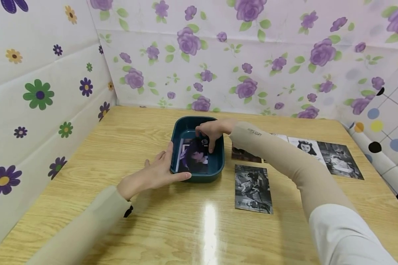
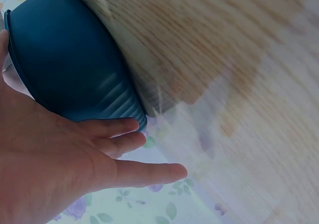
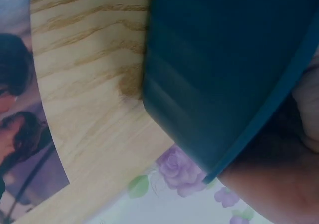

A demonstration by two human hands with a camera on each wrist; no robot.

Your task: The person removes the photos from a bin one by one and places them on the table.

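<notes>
Tray [image 1: 203, 179], centre frame, contains the photo [image 1: 193, 159]. My left hand [image 1: 156, 170] spreads at its left side; I cannot tell whether my right hand [image 1: 215, 131], inside, grips the photo. Apparent step: positioning or lifting it; next move probably requires edge control.

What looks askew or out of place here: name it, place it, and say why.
Nothing looks spilled or damaged. The one mild oddity is the rectangular black-and-white photo right of the dark-teal rounded-rectangular tray: it lies nearer the camera, out of line with the row of flat photos behind it.
</notes>
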